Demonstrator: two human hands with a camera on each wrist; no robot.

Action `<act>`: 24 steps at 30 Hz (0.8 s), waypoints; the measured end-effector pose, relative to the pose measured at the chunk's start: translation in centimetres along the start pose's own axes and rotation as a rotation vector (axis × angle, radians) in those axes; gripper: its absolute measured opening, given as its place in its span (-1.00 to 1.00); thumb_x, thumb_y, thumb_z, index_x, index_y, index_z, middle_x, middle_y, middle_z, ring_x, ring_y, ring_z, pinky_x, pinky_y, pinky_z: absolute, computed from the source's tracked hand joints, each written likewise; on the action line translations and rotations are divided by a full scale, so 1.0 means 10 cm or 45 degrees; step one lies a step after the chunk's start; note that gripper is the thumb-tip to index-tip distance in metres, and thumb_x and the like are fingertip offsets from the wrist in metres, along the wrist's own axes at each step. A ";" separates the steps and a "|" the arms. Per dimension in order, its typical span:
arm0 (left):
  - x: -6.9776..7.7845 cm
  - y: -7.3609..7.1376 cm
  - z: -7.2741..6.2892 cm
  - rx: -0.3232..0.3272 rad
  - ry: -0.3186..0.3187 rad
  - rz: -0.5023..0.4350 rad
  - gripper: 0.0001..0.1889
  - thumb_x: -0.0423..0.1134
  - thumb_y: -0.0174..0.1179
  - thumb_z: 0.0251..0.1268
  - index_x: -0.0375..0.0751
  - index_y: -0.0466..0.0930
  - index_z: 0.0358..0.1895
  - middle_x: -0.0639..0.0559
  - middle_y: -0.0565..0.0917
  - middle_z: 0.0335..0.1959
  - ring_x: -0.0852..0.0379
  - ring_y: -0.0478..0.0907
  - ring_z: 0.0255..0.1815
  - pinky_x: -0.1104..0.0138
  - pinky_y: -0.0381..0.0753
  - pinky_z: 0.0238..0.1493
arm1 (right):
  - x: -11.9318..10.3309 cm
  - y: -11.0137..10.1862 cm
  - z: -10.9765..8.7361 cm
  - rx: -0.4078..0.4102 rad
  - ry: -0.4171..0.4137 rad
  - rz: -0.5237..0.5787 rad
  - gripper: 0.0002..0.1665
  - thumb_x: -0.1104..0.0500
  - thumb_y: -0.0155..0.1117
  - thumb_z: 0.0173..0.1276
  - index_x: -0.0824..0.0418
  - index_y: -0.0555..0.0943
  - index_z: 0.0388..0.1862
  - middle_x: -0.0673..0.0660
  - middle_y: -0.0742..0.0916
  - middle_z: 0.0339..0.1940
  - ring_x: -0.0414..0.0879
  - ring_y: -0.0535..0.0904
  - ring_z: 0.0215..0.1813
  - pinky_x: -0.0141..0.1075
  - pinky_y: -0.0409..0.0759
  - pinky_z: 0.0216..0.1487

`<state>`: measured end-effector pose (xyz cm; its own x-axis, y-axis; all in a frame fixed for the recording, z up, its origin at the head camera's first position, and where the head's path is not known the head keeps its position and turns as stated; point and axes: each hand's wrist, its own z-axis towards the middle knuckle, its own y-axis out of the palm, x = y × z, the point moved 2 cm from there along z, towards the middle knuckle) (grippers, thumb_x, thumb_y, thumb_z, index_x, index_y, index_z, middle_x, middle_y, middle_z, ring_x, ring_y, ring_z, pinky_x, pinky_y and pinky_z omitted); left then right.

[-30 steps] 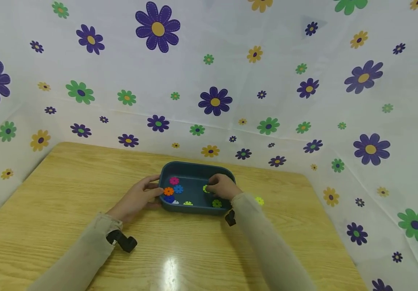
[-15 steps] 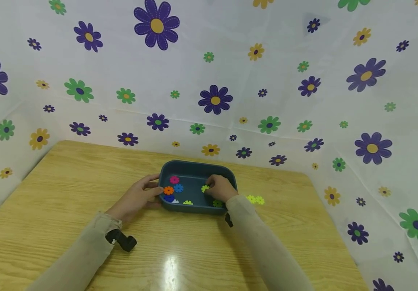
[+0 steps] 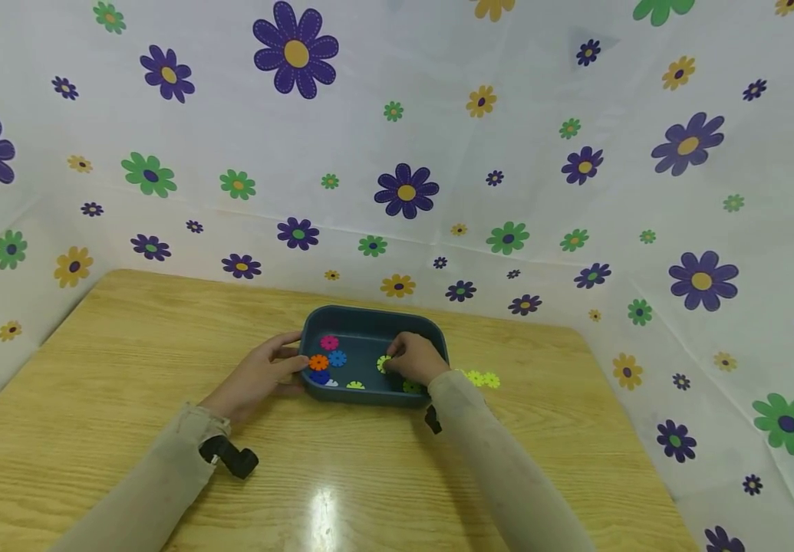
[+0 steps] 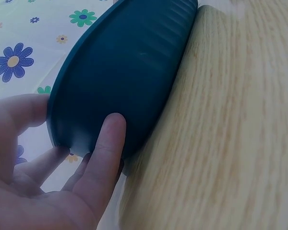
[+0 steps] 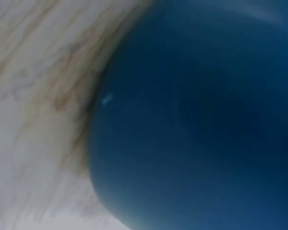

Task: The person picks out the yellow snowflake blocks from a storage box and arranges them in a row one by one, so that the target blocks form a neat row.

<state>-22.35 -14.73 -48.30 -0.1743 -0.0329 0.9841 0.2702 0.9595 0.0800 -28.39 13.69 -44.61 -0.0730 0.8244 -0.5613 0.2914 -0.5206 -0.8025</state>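
In the head view a dark teal tray (image 3: 369, 398) lies on the wooden table, several toothed plastic discs inside it. My left hand (image 3: 256, 377) holds the tray's left end, thumb at the rim. In the left wrist view that hand (image 4: 62, 182) has fingertips against the outer wall of the tray (image 4: 134, 62). Inside the tray my right hand (image 3: 420, 359) pinches a yellow-green disc (image 3: 383, 364). Toward the left lie a pink disc (image 3: 329, 343), an orange disc (image 3: 318, 363) and a light blue disc (image 3: 337, 358). The right wrist view holds only the blurred tray wall (image 5: 192, 120) and table.
Right of the tray, a row of yellow-green discs (image 3: 482, 379) lies on the table (image 3: 245, 506), partly behind the right sleeve (image 3: 500, 452). A white cloth (image 3: 341, 146) printed with flowers hangs behind and at both sides.
My right hand has shifted slightly left inside the tray along with the yellow-green disc. More of the yellow-green row outside shows beside the sleeve. The left hand keeps its place.
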 end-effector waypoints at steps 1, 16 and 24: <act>0.00 0.00 0.00 -0.001 0.002 -0.001 -0.31 -0.23 0.20 0.56 -0.17 0.13 0.63 -0.41 0.34 0.39 -0.11 0.67 0.03 0.05 0.75 0.09 | 0.00 0.00 0.00 0.002 -0.012 0.016 -0.83 0.17 0.46 0.37 0.20 0.66 -0.16 0.08 0.72 -0.23 -0.08 0.61 -0.23 -0.18 0.65 -0.14; 0.00 0.01 0.00 -0.007 0.006 0.009 -0.31 -0.21 0.19 0.57 -0.18 0.13 0.63 -0.42 0.33 0.39 -0.12 0.67 0.03 0.04 0.74 0.10 | 0.03 -0.05 0.00 -0.011 -0.063 0.275 -0.91 0.17 0.39 0.44 0.18 0.73 -0.19 0.05 0.76 -0.29 -0.12 0.66 -0.32 -0.30 0.70 -0.30; 0.03 0.01 -0.02 -0.004 0.005 0.025 -0.33 -0.22 0.17 0.59 -0.18 0.13 0.63 -0.41 0.34 0.38 -0.13 0.65 0.05 0.04 0.74 0.12 | 0.01 -0.25 -0.13 0.061 -0.165 0.346 -0.88 0.14 0.37 0.47 0.16 0.70 -0.11 0.07 0.74 -0.23 -0.03 0.65 -0.23 -0.23 0.70 -0.18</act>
<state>-22.21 -14.64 -48.02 -0.1655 -0.0148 0.9861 0.2768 0.9590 0.0608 -27.87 15.41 -42.36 -0.1206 0.6199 -0.7753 0.2719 -0.7305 -0.6264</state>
